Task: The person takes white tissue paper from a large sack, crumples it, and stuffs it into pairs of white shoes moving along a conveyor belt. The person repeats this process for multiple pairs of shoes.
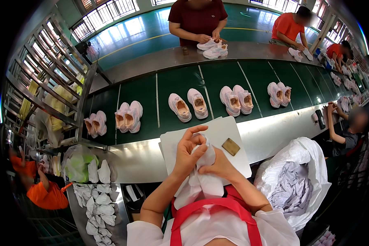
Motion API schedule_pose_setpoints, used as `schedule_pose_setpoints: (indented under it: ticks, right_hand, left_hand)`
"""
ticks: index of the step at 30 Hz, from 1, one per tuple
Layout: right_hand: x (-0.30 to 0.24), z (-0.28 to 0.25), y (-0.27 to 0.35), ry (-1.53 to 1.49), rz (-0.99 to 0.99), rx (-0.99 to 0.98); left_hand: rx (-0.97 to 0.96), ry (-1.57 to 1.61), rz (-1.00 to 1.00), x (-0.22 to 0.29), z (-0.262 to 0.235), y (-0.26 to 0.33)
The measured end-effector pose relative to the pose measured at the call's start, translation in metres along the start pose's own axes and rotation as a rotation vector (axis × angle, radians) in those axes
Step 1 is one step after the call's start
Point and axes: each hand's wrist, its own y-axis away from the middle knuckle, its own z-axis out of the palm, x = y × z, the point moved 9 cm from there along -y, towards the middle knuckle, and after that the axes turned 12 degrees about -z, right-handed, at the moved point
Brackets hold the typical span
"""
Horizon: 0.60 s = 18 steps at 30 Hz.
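We see white paper (209, 154) bunched between both hands, above the white board's (240, 165) near edge — the left hand (190, 151) curled round its top, the right hand (218, 166) clasping its side. Uneven squeezing could, we judge, tear it, or loose lower folds could snag on the red apron (209, 202). It looks thin and creased, though fingers hide its full shape. Beyond, rounded pale-pink shoes (176, 101) stand on a smooth green belt (177, 78).

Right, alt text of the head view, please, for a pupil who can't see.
The left hand and right hand hold crumpled white paper-like material above flat white boards. Beyond, pale-pink sneakers stand in pairs on a dark green belt; a white sack stands at right.
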Motion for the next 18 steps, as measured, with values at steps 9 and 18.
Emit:
schedule_pose_setpoints:
  ticks: [9, 18]
  right_hand:
    - [-0.016, -0.052, 0.005, 0.244, -0.274, 0.417]
    - [-0.120, -0.040, 0.037, 0.840, -0.996, 0.280]
  left_hand:
    - [-0.158, -0.607, -0.359, -0.061, -0.001, 0.004]
    - [0.033, -0.003, -0.561, -0.103, -0.083, -0.003]
